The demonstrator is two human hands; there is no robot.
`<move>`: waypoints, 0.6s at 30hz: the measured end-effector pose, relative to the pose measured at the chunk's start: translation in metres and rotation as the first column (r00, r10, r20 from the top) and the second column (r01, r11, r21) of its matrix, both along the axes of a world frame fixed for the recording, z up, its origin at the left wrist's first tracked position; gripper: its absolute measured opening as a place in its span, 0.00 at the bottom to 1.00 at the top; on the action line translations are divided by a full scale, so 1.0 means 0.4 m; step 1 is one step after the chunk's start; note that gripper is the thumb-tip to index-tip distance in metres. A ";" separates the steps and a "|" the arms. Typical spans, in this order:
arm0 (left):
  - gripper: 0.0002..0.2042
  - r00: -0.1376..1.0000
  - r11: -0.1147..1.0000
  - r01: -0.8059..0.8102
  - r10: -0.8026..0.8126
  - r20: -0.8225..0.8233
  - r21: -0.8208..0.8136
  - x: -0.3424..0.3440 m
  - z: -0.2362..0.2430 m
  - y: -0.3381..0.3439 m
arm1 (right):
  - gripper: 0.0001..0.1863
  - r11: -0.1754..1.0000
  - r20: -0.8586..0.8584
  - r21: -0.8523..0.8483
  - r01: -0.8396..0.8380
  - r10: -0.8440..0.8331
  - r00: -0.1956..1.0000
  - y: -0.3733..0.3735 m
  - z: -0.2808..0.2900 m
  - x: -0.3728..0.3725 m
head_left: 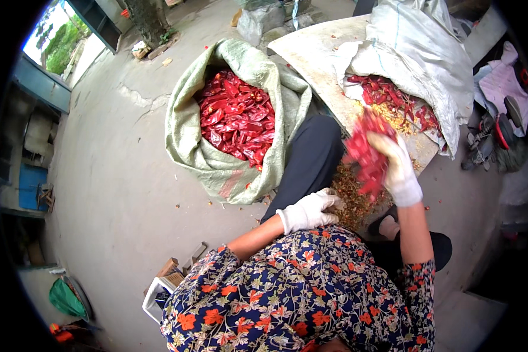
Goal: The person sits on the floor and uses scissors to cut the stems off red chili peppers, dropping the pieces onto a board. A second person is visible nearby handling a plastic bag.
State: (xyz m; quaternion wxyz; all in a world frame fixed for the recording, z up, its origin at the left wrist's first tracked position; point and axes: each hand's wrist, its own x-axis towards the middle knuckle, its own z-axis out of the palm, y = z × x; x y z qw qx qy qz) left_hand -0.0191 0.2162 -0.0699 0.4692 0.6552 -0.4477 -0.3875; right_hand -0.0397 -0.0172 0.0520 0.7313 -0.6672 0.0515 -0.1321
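Observation:
My right hand (395, 168), in a white work glove, is closed round a bunch of dried red chilies (366, 152) held up over the edge of a board. Motion blurs the bunch a little. Across my lap rests my left hand (309, 212), also gloved, its fingers apart and pointing right, with nothing seen in them. Beneath the hands lies a heap of brownish stems and bits (358, 202). Left of my knee stands a pale green woven sack (185, 126) with its rim rolled down, full of glossy red chilies (237, 117).
A white woven sack (431, 64) lies on a pale board (322, 50), chilies (387, 97) and yellow seeds spilling from its mouth. Shoes (498, 135) sit at the far right. Beside my left hip is a white-framed box (158, 296). A tree trunk (144, 23) stands far off.

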 end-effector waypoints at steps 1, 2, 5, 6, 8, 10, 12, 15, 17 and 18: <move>0.17 0.999 0.999 -0.037 0.036 -0.035 -0.023 0.001 0.006 0.016 | 0.16 0.992 -0.035 0.123 -0.040 0.044 0.998 0.036 0.013 0.070; 0.16 0.999 0.998 -0.045 0.045 0.018 -0.041 0.016 0.008 0.038 | 0.15 0.965 -0.064 0.251 -0.077 0.096 0.993 0.077 0.017 0.145; 0.14 0.991 0.993 -0.075 0.084 0.103 -0.091 0.054 0.021 0.086 | 0.15 0.753 -0.064 0.607 -0.253 0.363 0.930 0.250 0.038 0.388; 0.13 0.992 0.990 -0.087 0.097 0.085 -0.115 0.059 0.034 0.079 | 0.16 0.750 -0.030 0.594 -0.291 0.383 0.923 0.284 0.003 0.471; 0.12 0.984 0.981 -0.082 0.108 0.142 -0.176 0.077 0.037 0.083 | 0.20 0.848 -0.079 0.448 -0.284 0.353 0.932 0.359 -0.078 0.602; 0.10 0.978 0.972 -0.161 0.180 0.102 -0.174 0.087 0.077 0.096 | 0.23 0.957 -0.233 0.231 -0.175 0.229 0.945 0.389 -0.132 0.648; 0.09 0.961 0.952 -0.240 0.261 0.093 -0.189 0.101 0.107 0.102 | 0.29 0.990 -0.281 -0.064 -0.125 0.103 0.954 0.344 -0.210 0.673; 0.12 0.690 0.715 -0.619 0.693 0.211 -0.325 0.134 0.052 0.173 | 0.27 0.850 -0.053 -0.516 0.103 -0.152 0.987 0.334 -0.249 0.600; 0.20 0.211 0.512 -0.744 0.789 0.577 -0.430 0.191 0.034 0.180 | 0.28 0.505 0.070 -0.834 0.224 -0.306 0.950 0.271 -0.276 0.509; 0.26 0.124 0.501 -0.754 0.745 0.656 -0.426 0.226 0.028 0.189 | 0.38 0.453 0.070 -0.860 0.234 -0.350 0.934 0.232 -0.312 0.489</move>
